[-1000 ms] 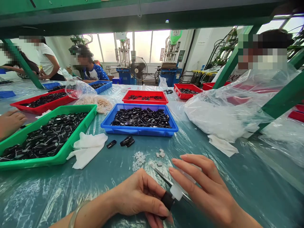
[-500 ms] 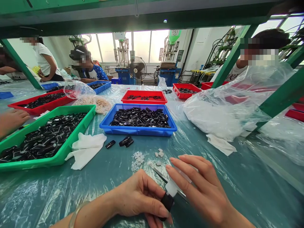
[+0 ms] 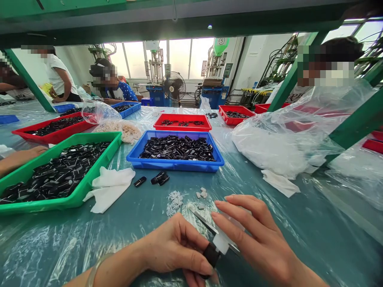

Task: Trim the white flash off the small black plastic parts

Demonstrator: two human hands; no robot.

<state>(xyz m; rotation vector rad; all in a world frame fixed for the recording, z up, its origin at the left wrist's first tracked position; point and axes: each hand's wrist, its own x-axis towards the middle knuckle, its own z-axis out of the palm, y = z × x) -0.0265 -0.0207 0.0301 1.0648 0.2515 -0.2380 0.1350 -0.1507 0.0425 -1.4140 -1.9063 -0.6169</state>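
Note:
My left hand (image 3: 176, 249) is closed round a small black plastic part (image 3: 211, 255), pinched between thumb and fingers. A white block-like piece (image 3: 220, 242) sits against the upper end of that part. Close on its right is my right hand (image 3: 257, 235), with fingers stretched out and slightly apart; its thumb is hidden. Something whitish and translucent shows beneath those fingers, too covered to name. A thin pointed metal tool (image 3: 203, 220) lies on the table, passing behind the white piece. Beyond it are small white pieces (image 3: 202, 193) and a heap of clear-white bits (image 3: 174, 202).
A blue tray (image 3: 176, 164) and a green tray (image 3: 77, 201) hold black parts. Several loose black parts (image 3: 160, 178) and a white cloth (image 3: 112, 185) lie nearer. At right are a plastic bag (image 3: 269, 143) and a green post (image 3: 356, 123). A co-worker's hand (image 3: 24, 157) is at left.
The white piece and the end of the black part have shifted slightly right and down. The co-worker's hand at left has moved. My hands keep nearly the same pose.

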